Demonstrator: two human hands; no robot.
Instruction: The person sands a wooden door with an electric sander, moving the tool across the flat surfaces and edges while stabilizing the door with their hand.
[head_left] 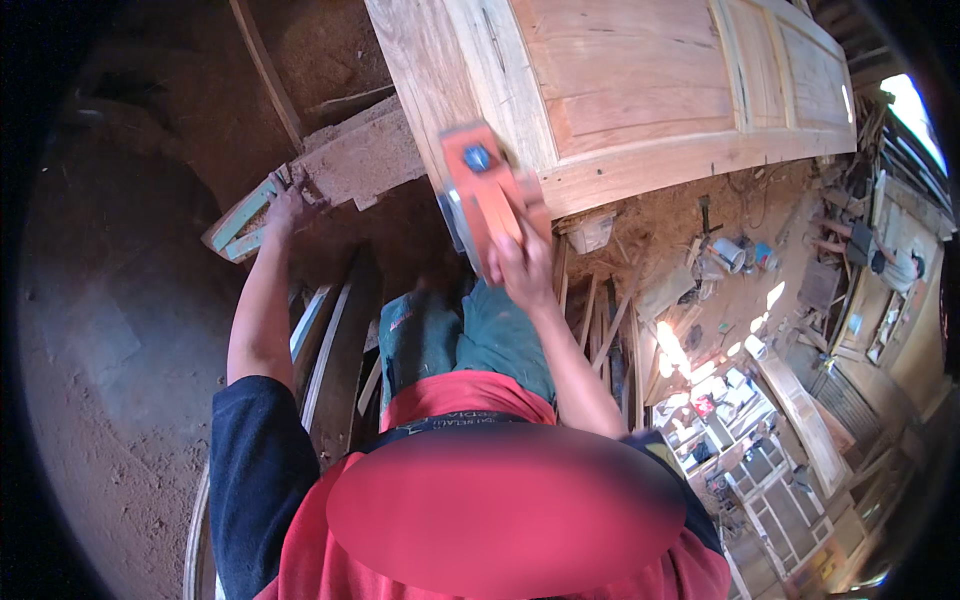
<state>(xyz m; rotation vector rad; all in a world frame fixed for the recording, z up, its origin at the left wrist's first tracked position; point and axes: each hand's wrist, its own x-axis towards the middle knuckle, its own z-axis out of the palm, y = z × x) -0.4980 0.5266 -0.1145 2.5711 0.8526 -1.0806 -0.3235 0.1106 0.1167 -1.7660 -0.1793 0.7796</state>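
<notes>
My right hand is wrapped round the handle of an orange electric hand planer with a blue knob. The planer is slightly blurred and sits over the near left corner of a large panelled wooden door. Its underside is hidden, so I cannot tell whether it touches the wood. Off to the left, my left hand rests with fingers apart at the end of a sawdust-covered beam. Beside that hand lies a pale green painted wood piece.
Long boards stand below the beam, next to my legs. A white bucket and scattered offcuts lie on the dirt floor at the right. Farther right are wooden frames, a long plank and another person at a bench.
</notes>
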